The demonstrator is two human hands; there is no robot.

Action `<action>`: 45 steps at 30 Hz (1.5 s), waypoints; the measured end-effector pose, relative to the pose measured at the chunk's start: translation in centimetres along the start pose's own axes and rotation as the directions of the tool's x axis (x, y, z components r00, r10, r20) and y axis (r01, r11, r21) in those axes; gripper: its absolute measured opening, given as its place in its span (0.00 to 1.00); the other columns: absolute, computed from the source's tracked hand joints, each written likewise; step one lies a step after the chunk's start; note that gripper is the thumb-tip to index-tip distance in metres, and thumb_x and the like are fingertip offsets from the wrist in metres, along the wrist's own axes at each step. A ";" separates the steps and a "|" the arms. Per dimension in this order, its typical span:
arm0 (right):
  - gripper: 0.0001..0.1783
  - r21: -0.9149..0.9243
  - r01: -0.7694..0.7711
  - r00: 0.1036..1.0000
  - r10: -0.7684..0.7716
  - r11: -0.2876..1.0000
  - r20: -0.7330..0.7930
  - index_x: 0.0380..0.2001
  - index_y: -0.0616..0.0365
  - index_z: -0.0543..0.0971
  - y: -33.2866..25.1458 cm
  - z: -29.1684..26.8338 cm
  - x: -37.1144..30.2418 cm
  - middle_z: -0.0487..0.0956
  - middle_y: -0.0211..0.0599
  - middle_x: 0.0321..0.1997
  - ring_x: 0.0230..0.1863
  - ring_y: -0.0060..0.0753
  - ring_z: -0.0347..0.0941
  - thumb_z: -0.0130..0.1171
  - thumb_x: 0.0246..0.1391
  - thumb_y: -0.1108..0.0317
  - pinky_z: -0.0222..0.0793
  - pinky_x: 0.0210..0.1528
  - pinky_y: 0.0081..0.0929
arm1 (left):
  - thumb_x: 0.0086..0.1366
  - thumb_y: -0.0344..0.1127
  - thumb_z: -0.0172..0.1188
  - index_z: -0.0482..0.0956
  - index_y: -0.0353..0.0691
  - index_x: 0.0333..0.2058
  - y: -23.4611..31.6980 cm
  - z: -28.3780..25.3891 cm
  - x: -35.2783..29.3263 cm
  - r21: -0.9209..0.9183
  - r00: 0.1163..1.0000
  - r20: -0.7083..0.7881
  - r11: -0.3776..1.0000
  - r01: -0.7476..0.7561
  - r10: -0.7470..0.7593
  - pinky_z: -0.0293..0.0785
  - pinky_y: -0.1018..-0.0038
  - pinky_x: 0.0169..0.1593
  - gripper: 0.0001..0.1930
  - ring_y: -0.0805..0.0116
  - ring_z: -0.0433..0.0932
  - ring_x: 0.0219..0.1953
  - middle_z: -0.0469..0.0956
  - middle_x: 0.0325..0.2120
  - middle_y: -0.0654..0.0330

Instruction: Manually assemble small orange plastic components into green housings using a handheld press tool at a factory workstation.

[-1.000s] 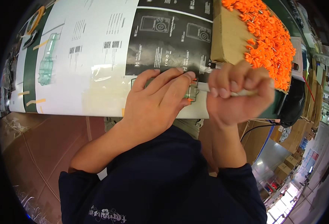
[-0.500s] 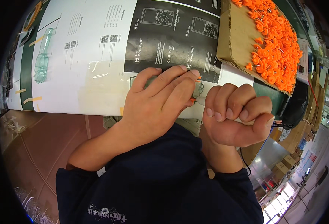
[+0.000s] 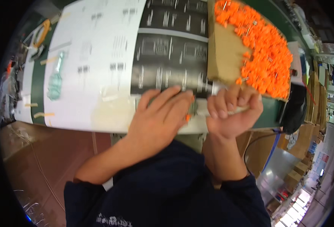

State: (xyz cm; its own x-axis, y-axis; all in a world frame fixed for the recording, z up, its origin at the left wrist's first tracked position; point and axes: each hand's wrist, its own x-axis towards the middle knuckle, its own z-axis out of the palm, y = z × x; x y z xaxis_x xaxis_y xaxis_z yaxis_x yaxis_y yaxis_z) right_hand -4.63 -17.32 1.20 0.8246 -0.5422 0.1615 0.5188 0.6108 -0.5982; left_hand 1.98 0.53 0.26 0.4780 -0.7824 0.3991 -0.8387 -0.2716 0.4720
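1. Head view: the left hand [image 3: 157,119] lies over a transparent green plastic piece [image 3: 190,108] on the white-and-green surface [image 3: 39,96]; its thumb is hidden, so I cannot tell its grip.
2. The right hand [image 3: 233,113] curls its grip tightly around a slim, pale, rod-like tool [image 3: 202,110], beside a small orange plastic part [image 3: 188,117] near the left fingertips.
3. Beyond, a brown cardboard box [image 3: 226,56] holds many orange plastic pieces [image 3: 269,62]; 1 more green transparent piece [image 3: 55,86] lies far left.

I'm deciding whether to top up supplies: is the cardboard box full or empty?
Neither: the cardboard box is partly filled. Orange pieces heap along its right side, while bare cardboard shows at left; depth unclear.
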 end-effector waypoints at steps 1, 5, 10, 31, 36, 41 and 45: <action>0.21 0.163 -0.060 0.996 0.071 0.985 -0.062 0.26 0.48 0.68 -0.6 -0.8 0.7 0.66 0.29 0.20 0.15 0.24 0.60 0.39 0.73 0.52 0.59 0.18 0.26 | 0.59 0.34 0.63 0.75 0.40 0.52 -0.6 -0.4 0.7 0.011 0.999 0.051 1.000 0.013 -0.013 0.62 0.61 0.59 0.21 0.65 0.76 0.56 0.78 0.55 0.64; 0.21 0.200 -0.034 0.993 0.056 0.979 -0.104 0.27 0.49 0.68 -2.6 -3.2 -0.9 0.66 0.27 0.19 0.14 0.22 0.60 0.39 0.73 0.52 0.60 0.15 0.25 | 0.57 0.31 0.62 0.74 0.41 0.52 -3.2 -1.5 3.5 0.071 0.995 0.071 0.995 -0.076 0.071 0.61 0.59 0.58 0.22 0.63 0.76 0.53 0.78 0.54 0.62; 0.21 0.200 -0.099 0.987 0.121 0.975 -0.104 0.27 0.49 0.68 -2.4 -5.1 -2.8 0.66 0.27 0.19 0.14 0.21 0.60 0.39 0.73 0.52 0.60 0.14 0.24 | 0.56 0.24 0.58 0.70 0.46 0.51 -10.0 -2.4 14.3 0.096 0.995 -0.088 0.994 -0.044 0.053 0.64 0.57 0.50 0.22 0.58 0.77 0.47 0.79 0.45 0.58; 0.19 0.252 -0.333 0.942 0.330 0.909 0.055 0.28 0.50 0.67 -3.0 -5.2 -1.1 0.65 0.27 0.19 0.14 0.22 0.59 0.39 0.73 0.54 0.60 0.16 0.24 | 0.63 0.31 0.60 0.65 0.37 0.65 -14.6 -15.0 -6.7 0.223 0.649 -0.299 0.610 0.760 -0.700 0.71 0.60 0.58 0.31 0.52 0.75 0.55 0.74 0.58 0.49; 0.19 -0.030 -0.250 0.956 0.241 0.968 -0.169 0.26 0.50 0.66 -5.7 -3.5 -0.6 0.64 0.27 0.17 0.12 0.21 0.57 0.41 0.72 0.54 0.57 0.14 0.23 | 0.65 0.28 0.56 0.67 0.35 0.64 -9.2 -12.3 -3.1 -0.395 0.702 -0.103 0.677 0.621 -0.704 0.73 0.70 0.47 0.27 0.60 0.76 0.41 0.80 0.50 0.52; 0.18 -0.642 -0.188 0.963 0.010 0.744 -0.270 0.24 0.54 0.71 -8.8 -2.4 2.0 0.70 0.32 0.19 0.15 0.25 0.61 0.48 0.69 0.58 0.58 0.17 0.22 | 0.65 0.29 0.58 0.73 0.35 0.56 -5.4 -9.5 1.9 -0.231 0.649 0.300 0.606 0.761 -0.699 0.72 0.69 0.45 0.20 0.61 0.75 0.42 0.80 0.50 0.52; 0.15 -0.983 -0.083 0.973 -0.226 -0.161 -0.045 0.31 0.58 0.78 -9.7 -0.6 6.2 0.76 0.34 0.22 0.19 0.28 0.69 0.52 0.63 0.58 0.65 0.22 0.25 | 0.63 0.30 0.62 0.75 0.38 0.54 -5.6 -7.0 1.3 -0.026 0.946 -0.052 0.947 0.319 -0.320 0.68 0.66 0.50 0.20 0.58 0.73 0.47 0.77 0.53 0.53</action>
State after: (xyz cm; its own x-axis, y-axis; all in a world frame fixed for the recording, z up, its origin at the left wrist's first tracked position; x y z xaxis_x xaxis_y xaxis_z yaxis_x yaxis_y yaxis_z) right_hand -4.70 -26.96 7.56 0.6747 -0.6918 0.2571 -0.3742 -0.6210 -0.6887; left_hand 9.18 4.95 3.66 0.7342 -0.6241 0.2672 -0.6351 -0.4923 0.5952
